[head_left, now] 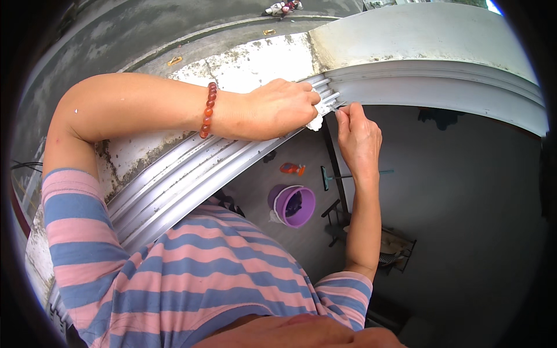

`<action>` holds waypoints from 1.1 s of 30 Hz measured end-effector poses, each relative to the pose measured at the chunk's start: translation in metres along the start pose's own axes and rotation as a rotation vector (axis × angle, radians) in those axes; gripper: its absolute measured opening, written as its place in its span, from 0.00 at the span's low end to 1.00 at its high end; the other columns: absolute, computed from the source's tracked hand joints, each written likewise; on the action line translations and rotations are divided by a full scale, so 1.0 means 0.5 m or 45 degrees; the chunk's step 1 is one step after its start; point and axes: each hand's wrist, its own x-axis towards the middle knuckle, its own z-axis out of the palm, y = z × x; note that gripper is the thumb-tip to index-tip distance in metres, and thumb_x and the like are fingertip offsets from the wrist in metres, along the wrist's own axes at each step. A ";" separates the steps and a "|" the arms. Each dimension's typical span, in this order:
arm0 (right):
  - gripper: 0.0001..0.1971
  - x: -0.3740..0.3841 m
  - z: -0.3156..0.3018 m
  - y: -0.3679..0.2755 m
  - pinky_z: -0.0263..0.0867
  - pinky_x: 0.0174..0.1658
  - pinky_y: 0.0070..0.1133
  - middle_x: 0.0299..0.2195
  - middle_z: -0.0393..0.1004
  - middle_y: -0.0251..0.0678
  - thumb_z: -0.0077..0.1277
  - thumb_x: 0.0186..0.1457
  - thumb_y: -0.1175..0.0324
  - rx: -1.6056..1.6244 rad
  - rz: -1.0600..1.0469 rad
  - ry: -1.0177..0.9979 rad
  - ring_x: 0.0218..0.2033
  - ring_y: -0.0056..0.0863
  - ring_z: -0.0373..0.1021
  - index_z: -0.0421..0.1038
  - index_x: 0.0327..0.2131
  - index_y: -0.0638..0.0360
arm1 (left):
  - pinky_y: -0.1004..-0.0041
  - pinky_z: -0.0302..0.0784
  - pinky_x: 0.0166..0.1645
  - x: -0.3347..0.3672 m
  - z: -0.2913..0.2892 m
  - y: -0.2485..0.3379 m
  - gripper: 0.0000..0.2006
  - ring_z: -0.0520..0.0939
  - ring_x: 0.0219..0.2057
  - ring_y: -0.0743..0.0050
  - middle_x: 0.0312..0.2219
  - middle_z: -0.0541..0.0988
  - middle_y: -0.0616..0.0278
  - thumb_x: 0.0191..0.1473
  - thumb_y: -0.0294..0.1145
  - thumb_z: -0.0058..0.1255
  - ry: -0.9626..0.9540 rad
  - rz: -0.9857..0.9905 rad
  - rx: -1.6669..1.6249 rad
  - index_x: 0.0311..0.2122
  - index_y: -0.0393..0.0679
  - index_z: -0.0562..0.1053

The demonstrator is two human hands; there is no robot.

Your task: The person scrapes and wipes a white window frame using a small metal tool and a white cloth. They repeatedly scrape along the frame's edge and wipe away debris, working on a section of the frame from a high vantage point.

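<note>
My left hand (281, 110) reaches across from the left, a reddish bead bracelet (207, 110) at its wrist. Its closed fingers hold a crumpled white tissue or cloth (315, 122) against the corner of the silver window track (191, 165). Facing it, my right hand (360, 139) pinches a thin, pale, narrow tool (339, 106) between thumb and forefinger. The tool's tip points into the same corner, close to the white wad. I cannot make out its exact kind. Dark dirt specks lie along the grooves of the track.
Outside the track runs a weathered white ledge (255, 61), with a street and a scooter (283, 8) far below. Indoors on the floor stand a purple bucket (310, 200), an orange bottle (292, 169), a long-handled squeegee (325, 178) and a dark rack (400, 249).
</note>
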 end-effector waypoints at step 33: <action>0.07 0.035 0.070 0.022 0.64 0.23 0.34 0.15 0.70 0.44 0.48 0.49 0.71 -0.363 -0.032 0.204 0.19 0.44 0.70 0.60 0.24 0.61 | 0.66 0.72 0.37 0.109 0.058 -0.033 0.14 0.72 0.39 0.60 0.32 0.70 0.57 0.37 0.22 0.48 -0.004 -0.125 -0.014 0.34 0.38 0.75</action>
